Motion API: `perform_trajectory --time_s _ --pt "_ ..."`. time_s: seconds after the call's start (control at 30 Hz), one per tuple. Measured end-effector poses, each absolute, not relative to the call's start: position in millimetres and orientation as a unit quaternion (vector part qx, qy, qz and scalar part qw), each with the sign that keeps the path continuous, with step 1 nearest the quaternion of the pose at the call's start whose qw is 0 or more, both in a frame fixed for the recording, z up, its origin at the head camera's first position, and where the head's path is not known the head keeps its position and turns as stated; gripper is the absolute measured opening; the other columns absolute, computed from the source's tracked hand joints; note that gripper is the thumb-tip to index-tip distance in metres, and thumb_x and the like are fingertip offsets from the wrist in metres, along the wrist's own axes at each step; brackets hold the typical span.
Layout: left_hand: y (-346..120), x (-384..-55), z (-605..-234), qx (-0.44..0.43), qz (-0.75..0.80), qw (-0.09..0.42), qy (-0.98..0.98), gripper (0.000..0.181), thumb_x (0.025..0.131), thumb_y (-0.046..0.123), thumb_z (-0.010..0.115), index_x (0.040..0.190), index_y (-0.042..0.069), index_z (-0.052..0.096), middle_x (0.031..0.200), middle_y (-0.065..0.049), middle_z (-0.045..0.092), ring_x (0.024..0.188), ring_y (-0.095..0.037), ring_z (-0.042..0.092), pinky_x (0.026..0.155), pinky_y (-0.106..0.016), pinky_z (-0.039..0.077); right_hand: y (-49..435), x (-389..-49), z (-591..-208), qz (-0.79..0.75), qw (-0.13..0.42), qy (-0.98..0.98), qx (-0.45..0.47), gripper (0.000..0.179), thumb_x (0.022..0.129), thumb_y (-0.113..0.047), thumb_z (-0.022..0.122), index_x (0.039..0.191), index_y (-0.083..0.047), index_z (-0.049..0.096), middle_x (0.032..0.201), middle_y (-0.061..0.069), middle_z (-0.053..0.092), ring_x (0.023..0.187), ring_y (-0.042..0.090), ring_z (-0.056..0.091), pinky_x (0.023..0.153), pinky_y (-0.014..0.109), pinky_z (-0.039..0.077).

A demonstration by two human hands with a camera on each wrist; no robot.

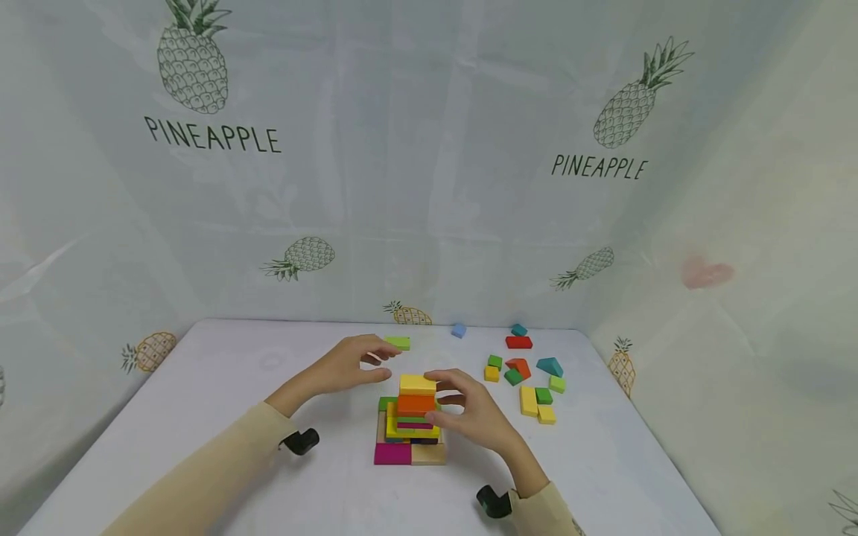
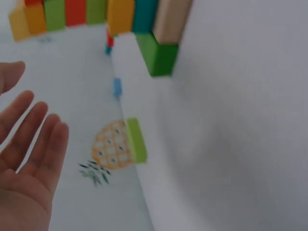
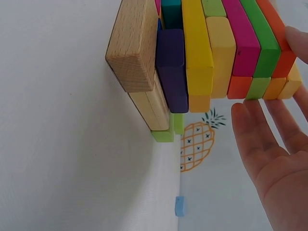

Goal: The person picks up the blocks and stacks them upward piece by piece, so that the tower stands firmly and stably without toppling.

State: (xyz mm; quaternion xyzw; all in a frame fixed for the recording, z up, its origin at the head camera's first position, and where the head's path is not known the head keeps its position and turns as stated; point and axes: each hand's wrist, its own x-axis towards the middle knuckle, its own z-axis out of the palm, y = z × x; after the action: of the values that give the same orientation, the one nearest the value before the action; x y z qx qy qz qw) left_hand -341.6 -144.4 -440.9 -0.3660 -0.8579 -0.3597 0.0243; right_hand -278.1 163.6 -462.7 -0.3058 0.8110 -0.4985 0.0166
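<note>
A stepped tower of coloured wooden blocks (image 1: 412, 430) stands on the white table, wide at its base. Its top is a yellow block (image 1: 417, 385), with an orange block (image 1: 415, 404) under it. My right hand (image 1: 476, 417) is at the tower's right side near the top. In the right wrist view its thumb touches the orange block, and its fairly straight fingers lie along the side. My left hand (image 1: 345, 366) hovers to the left, apart from the tower, holding nothing. The left wrist view shows its fingers (image 2: 41, 139) loosely extended.
Beyond the tower lies a light green block (image 1: 400, 343), and a blue block (image 1: 459, 330) sits at the back edge. Several loose blocks, among them a red block (image 1: 519, 342) and a yellow block (image 1: 529, 400), are scattered right. A pineapple-printed curtain (image 1: 429, 186) hangs behind the table.
</note>
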Motion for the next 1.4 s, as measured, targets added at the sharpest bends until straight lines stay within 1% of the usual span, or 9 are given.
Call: perform_trajectory --time_s 0.1,0.23,0.33,0.53,0.73,0.87,1.03,1.23,1.4 --pt "-151 -361 -450 -0.349 -0.345 0.037 -0.871 0.043 0.1 0.024 0.078 0.141 0.016 0.068 0.135 -0.001 0.069 0.12 -0.025 0.067 0.101 -0.038 0.059 165 -279 -463 -0.497 0.018 0.814 -0.3 0.059 0.093 -0.024 0.086 0.145 -0.028 0.06 0.144 -0.009 0.06 0.13 0.021 0.061 0.106 0.047 0.056" --pt "-157 -380 -460 -0.319 -0.341 0.029 -0.884 0.048 0.1 0.024 0.077 0.145 0.015 0.064 0.148 -0.007 0.063 0.13 -0.037 0.063 0.104 -0.047 0.058 165 -279 -463 -0.495 0.021 0.816 -0.297 0.059 0.093 -0.025 0.086 0.145 -0.028 0.06 0.143 -0.011 0.06 0.13 0.019 0.061 0.106 0.041 0.057" --pt "-158 -391 -465 -0.302 -0.345 0.013 -0.888 0.051 0.1 0.022 0.076 0.148 0.014 0.062 0.153 -0.009 0.059 0.134 -0.038 0.059 0.106 -0.05 0.056 164 -279 -463 -0.496 0.024 0.815 -0.299 0.059 0.093 -0.024 0.085 0.145 -0.028 0.06 0.143 -0.011 0.06 0.13 0.02 0.061 0.106 0.04 0.057" --pt "-158 -409 -479 -0.274 -0.348 -0.015 -0.897 0.051 0.1 0.02 0.074 0.15 0.017 0.061 0.154 -0.005 0.058 0.141 -0.032 0.054 0.112 -0.052 0.051 162 -280 -462 -0.498 0.025 0.812 -0.302 0.059 0.093 -0.023 0.086 0.145 -0.028 0.06 0.143 -0.011 0.06 0.13 0.021 0.061 0.106 0.042 0.057" --pt "-153 -419 -490 -0.252 -0.327 -0.032 -0.91 0.055 0.1 0.021 0.074 0.152 0.015 0.059 0.156 -0.007 0.057 0.145 -0.035 0.051 0.119 -0.057 0.043 162 -279 -462 -0.499 0.025 0.812 -0.301 0.059 0.093 -0.023 0.085 0.145 -0.029 0.06 0.142 -0.012 0.06 0.129 0.018 0.061 0.106 0.042 0.057" --pt "-152 -422 -494 -0.259 -0.299 -0.037 -0.918 0.055 0.1 0.02 0.073 0.153 0.012 0.058 0.155 -0.009 0.058 0.147 -0.038 0.049 0.122 -0.058 0.038 163 -279 -462 -0.496 0.022 0.815 -0.298 0.059 0.093 -0.023 0.086 0.145 -0.029 0.06 0.142 -0.012 0.06 0.129 0.016 0.061 0.106 0.043 0.057" --pt "-157 -420 -496 -0.273 -0.26 -0.023 -0.926 0.054 0.1 0.018 0.074 0.151 0.009 0.059 0.153 -0.012 0.06 0.145 -0.039 0.05 0.122 -0.059 0.037 163 -278 -461 -0.494 0.02 0.817 -0.298 0.059 0.093 -0.022 0.086 0.146 -0.028 0.06 0.143 -0.01 0.06 0.129 0.018 0.061 0.106 0.043 0.057" --pt "-159 -422 -496 -0.285 -0.249 -0.011 -0.925 0.056 0.101 0.018 0.072 0.153 0.007 0.056 0.16 -0.018 0.049 0.151 -0.042 0.042 0.125 -0.061 0.032 164 -279 -462 -0.497 0.021 0.813 -0.302 0.059 0.093 -0.022 0.085 0.146 -0.026 0.06 0.144 -0.007 0.061 0.13 0.022 0.061 0.106 0.047 0.056" --pt "-154 -425 -495 -0.289 -0.239 -0.041 -0.926 0.061 0.103 0.021 0.07 0.159 0.008 0.05 0.165 -0.017 0.043 0.154 -0.042 0.036 0.126 -0.062 0.028 162 -279 -463 -0.496 0.016 0.81 -0.312 0.059 0.094 -0.022 0.084 0.147 -0.023 0.059 0.145 -0.001 0.061 0.129 0.027 0.062 0.105 0.05 0.057"
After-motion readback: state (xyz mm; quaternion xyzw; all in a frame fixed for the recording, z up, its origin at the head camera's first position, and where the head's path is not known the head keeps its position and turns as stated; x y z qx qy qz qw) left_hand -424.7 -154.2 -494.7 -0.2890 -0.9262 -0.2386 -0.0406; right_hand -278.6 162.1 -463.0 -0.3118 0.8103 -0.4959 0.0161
